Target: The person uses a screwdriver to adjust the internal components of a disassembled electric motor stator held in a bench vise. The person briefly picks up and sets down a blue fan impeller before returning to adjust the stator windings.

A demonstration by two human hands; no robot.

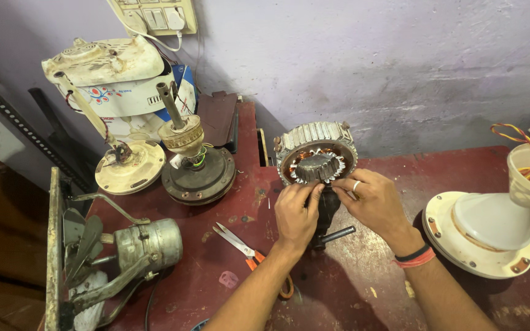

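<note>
Near the front edge of the dark red, scuffed bench, orange-handled scissors lie with blades open, just beside the left forearm; a sleeve-less arm dragged back could be nicked. Further in, the left hand and right hand are both closed in a pinch on the lower rim of the round grey laminated motor stator with copper windings, which is propped upright near the bench's middle on a dark stand. If the pinch slips, the stator could tip, and thin winding wire could be torn. At the far left corner, a cream fan motor with upright shaft stands well apart.
</note>
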